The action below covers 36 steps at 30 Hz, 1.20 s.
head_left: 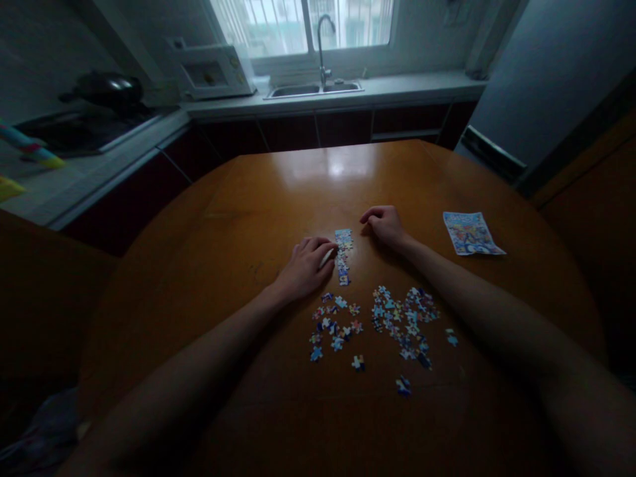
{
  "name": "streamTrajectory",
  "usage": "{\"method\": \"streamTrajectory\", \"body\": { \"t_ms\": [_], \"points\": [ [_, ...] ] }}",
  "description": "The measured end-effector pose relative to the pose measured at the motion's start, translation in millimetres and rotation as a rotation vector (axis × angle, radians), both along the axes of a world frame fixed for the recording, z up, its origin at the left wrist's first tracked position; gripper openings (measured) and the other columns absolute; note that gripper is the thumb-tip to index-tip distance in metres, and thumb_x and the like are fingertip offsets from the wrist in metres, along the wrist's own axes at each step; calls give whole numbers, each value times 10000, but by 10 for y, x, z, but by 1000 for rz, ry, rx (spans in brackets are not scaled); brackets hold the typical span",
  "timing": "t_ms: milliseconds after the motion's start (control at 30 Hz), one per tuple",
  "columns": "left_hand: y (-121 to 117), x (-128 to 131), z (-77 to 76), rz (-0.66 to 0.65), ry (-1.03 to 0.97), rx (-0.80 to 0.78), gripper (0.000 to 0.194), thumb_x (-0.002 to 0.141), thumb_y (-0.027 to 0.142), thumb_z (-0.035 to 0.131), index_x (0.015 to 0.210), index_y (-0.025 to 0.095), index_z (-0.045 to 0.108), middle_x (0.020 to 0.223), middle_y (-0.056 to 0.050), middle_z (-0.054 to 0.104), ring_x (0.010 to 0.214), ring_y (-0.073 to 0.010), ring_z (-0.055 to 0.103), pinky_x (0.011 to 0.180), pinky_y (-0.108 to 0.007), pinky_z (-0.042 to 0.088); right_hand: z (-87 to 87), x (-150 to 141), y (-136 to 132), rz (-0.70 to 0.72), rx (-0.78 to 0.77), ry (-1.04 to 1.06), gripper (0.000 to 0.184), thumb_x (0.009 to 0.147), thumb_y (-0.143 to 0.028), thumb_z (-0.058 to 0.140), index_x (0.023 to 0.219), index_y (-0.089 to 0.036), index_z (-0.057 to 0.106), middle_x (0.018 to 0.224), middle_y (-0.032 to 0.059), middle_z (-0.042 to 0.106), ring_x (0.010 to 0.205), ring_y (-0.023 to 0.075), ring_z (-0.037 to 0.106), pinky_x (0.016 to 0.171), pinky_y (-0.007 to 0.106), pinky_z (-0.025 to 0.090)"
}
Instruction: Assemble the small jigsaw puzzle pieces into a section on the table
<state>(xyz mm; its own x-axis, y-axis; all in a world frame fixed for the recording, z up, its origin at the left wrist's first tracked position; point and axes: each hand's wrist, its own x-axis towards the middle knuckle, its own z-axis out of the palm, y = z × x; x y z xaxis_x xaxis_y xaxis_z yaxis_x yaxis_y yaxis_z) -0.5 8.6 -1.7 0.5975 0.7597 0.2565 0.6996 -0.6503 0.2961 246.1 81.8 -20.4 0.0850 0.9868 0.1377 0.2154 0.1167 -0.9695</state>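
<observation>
a: what lay closest on the wooden table (278, 192)?

b: a single jigsaw piece (403, 385), towards the near edge. a second lone piece (358, 362) lay a little farther in, to its left.

a: and beyond those?

b: two loose groups, spread out flat. the left group (332, 328) was smaller; the right group (412, 322) was denser, with a stray piece (451, 337) just off it, on the side of the table's right edge.

a: where was the joined part?

b: the assembled strip (344, 258) ran from near to far beyond both groups, about midway between the table's left and right edges.

a: and the left hand (309, 266)?

b: at the strip's left side, fingertips by its border. thumb and forefinger stood a narrow way apart with something pale between them; i could not tell whether it was gripped.

a: the right hand (385, 224)?

b: slightly farther off, right of the strip and apart from it, fingers curled and the gap narrow. whether they held anything, i could not tell.

a: anything else?

b: a creased picture sheet (471, 235) towards the right edge. past the far edge, a double sink (294, 90) with a tall faucet (320, 43), and a white microwave (206, 73) to their left.
</observation>
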Motion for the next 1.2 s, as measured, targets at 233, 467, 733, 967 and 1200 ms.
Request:
{"method": "streamTrajectory", "body": {
  "t_ms": [233,467,733,967,1200],
  "points": [
    [-2,4,6,-5,-14,-7,354,980,330,498,1313,245,585,1277,-89,589,1214,-276,488,1073,-475,402,-21,19,12,10,35,-58,226,652,-120,482,690,-148,703,577,21,666,528,164,680,477,207,468],
    [16,-8,-13,-15,-3,8,350,985,329,497,1311,236,583,1282,-89,587,1217,-272,489,1083,-470,398,9,0,-6,5,28,-44,236,662,-95,468,688,-144,697,633,31,688,517,154,667,471,214,460],
    [36,-14,-22,-15,6,11,342,983,337,498,1297,240,591,1281,-92,590,1209,-274,498,1072,-474,408,22,-10,-2,9,25,-56,225,663,-95,477,679,-144,696,667,41,697,520,151,664,479,220,461],
    [39,-16,-30,-11,9,22,350,977,330,512,1306,236,587,1287,-91,590,1216,-274,495,1072,-473,404,45,2,-12,-9,31,-62,242,654,-101,469,673,-143,706,626,35,686,523,150,657,497,221,468],
    [41,-19,-26,-15,-1,22,346,985,336,514,1306,229,591,1289,-93,596,1217,-273,499,1069,-467,410,82,24,-28,5,3,-42,242,653,-102,467,687,-140,704,554,11,644,477,121,618,418,181,381]
  ]
}}
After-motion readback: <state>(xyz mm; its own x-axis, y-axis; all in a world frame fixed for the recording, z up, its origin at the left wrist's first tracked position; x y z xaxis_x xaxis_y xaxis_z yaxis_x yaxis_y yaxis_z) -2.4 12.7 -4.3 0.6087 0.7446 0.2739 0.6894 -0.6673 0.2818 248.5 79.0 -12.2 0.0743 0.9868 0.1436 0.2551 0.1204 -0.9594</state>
